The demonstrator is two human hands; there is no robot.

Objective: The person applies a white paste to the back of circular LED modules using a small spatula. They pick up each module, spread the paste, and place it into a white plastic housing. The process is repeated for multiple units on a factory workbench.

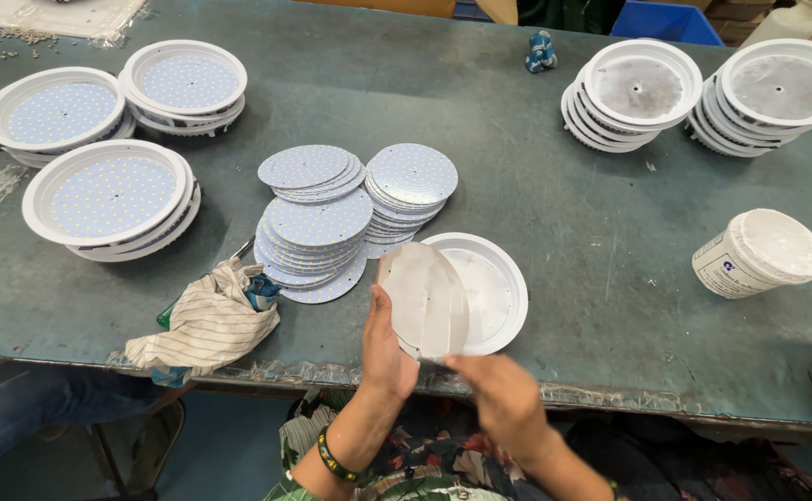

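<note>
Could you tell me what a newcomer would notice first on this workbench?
Near the front edge, the left hand and right hand hold a pale round disc tilted over a white round housing. Behind lie stacked dotted circuit discs, with stacks of white housings at the left and right rear.

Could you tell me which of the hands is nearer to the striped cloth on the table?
Left. The left hand grips the round disc's left edge, just right of the striped cloth. The right hand is farther right, under the disc.
</note>
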